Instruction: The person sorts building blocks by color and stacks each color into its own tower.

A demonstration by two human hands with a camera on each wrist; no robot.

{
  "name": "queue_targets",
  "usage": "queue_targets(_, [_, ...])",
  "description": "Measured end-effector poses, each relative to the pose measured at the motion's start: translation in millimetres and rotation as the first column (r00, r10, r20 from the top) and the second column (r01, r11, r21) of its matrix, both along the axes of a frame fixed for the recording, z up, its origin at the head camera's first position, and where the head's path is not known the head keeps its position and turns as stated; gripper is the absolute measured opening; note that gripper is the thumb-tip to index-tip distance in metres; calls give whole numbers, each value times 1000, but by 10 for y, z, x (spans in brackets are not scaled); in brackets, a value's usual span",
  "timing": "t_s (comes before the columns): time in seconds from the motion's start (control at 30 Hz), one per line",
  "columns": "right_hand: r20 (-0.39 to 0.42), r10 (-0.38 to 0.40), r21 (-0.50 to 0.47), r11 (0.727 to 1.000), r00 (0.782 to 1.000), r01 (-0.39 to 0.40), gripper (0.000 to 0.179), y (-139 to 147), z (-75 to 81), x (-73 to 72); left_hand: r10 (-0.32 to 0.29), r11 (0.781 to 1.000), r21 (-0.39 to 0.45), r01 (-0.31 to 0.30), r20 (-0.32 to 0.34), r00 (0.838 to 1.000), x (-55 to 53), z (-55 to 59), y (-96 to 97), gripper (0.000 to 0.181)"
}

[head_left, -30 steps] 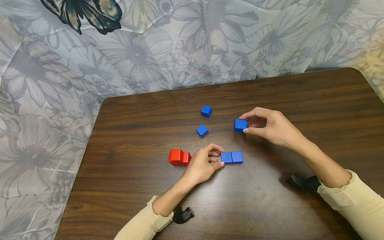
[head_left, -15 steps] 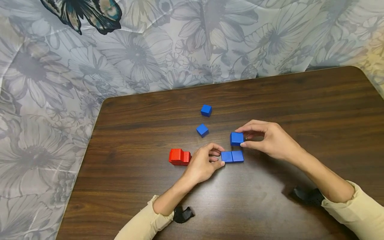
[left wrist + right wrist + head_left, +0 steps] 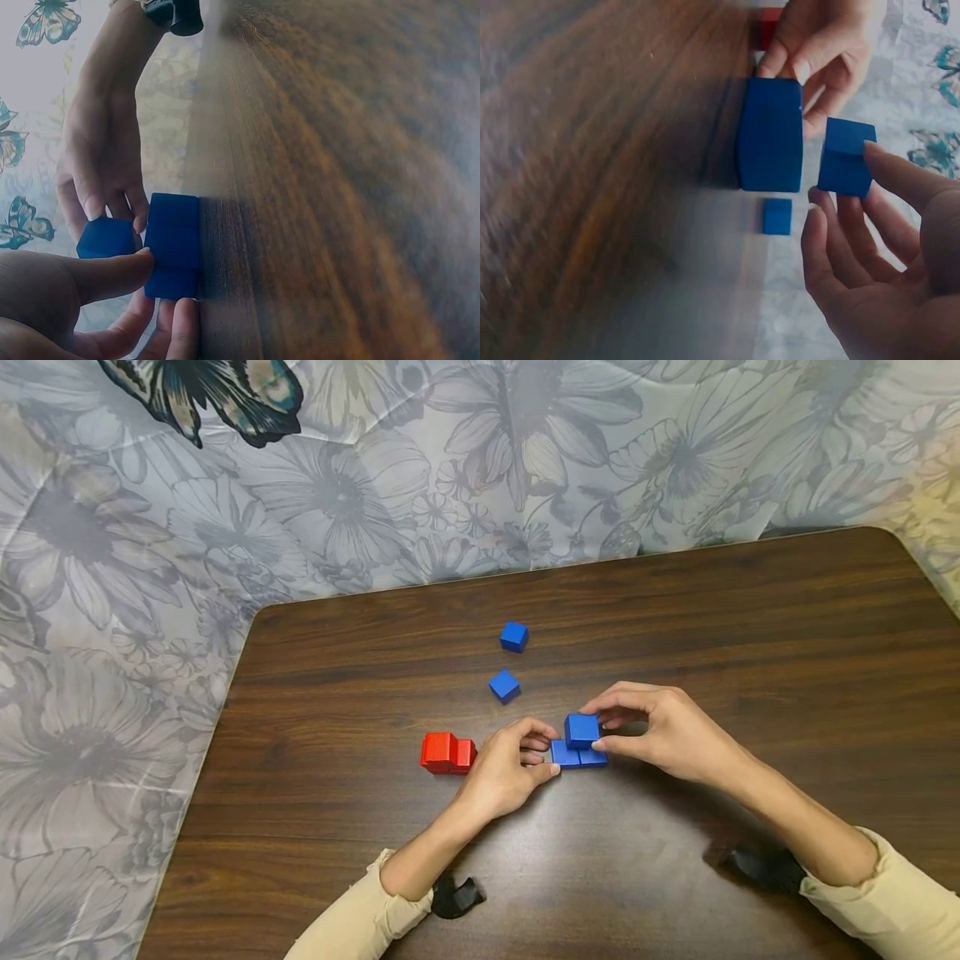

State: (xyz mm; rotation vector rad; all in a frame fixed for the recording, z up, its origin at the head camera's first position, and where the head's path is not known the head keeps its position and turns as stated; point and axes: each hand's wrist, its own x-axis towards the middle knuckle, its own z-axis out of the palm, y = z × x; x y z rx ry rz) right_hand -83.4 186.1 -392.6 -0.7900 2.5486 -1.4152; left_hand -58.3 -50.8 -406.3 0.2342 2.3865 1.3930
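Observation:
My right hand pinches a blue cube between thumb and fingers. That cube hangs just over a row of blue cubes on the table; a narrow gap separates them in the right wrist view. The left hand holds the row's left end, its thumb at the front corner and its index finger at the back one. In the left wrist view the left thumb reaches the row's top edge. Part of the row is hidden beneath the raised cube in the head view.
Two loose blue cubes, one farther back and one nearer, lie behind the hands. Red blocks of stepped height stand just left of the left hand. The brown wooden table meets a flowered cloth at the back.
The right hand has brought its blue cube toward me and slightly left, from behind the row to over it. The left hand has stayed at the row's end.

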Motion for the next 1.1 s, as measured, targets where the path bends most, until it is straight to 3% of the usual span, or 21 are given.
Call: queue_targets(1.1, [-91, 59, 9, 998, 994, -59, 33, -145, -85, 81, -6, 1000, 5, 6, 13, 1000, -14, -8, -5, 35])
